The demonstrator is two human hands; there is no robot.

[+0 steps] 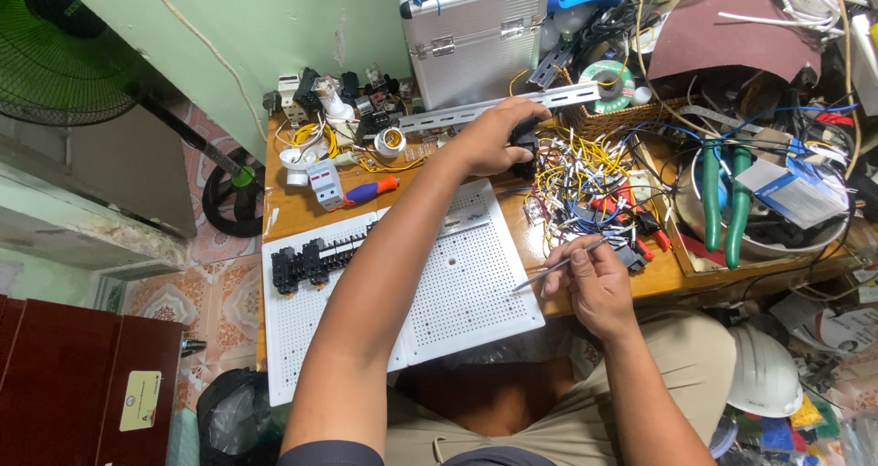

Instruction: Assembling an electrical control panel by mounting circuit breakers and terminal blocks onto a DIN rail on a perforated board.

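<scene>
left hand [494, 141] grasps black relay [524, 146] at 12 o'clock | right hand [594, 278] pinches tweezers [560, 265] at 3 | best steady relay, tip low over perforated panel [457, 292]

wooden table [291, 212] | white perforated panel [466, 292] | wire tangle [585, 178] | metal rail [498, 107] | aluminium case [471, 32]

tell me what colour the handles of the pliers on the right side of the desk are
Green, seen in the head view: the pliers lie beside a tangle of wires.
</scene>
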